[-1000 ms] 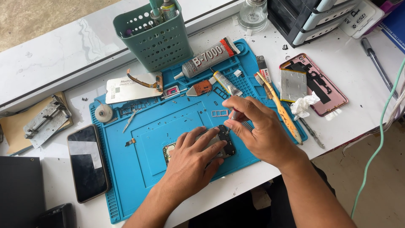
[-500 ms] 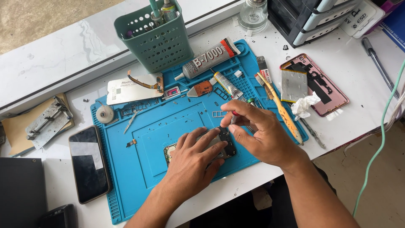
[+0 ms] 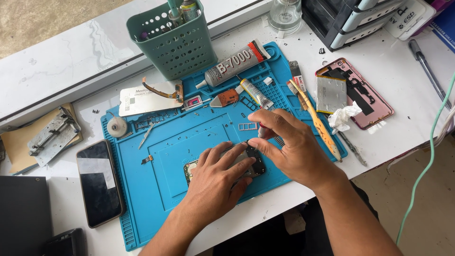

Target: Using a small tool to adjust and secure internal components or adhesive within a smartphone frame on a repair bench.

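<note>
Two hands meet over the phone board near the front edge of the blue mat, a little right of its middle. Your left hand lies flat over the part, fingers spread and pressing down, closed on nothing; keep that pressure even so the piece cannot skate on the mat. Your right hand pinches a slim tool with a red band between thumb and forefinger, its tip at the dark upper end of the part. Work it upright and lightly, and keep your wrist clear of the yellow-handled brush lying just beside it at the mat's right edge.

Much of the part sits under your left fingers, so I cannot tell its full outline or what lies beneath them. Where the tool's tip lands is masked by your thumb. Farther back, the grey glue tube and the green basket stand at the mat's far edge, the basket's contents cut off at the top. The pink phone back rests off the mat, toward the worktop's right edge.
</note>
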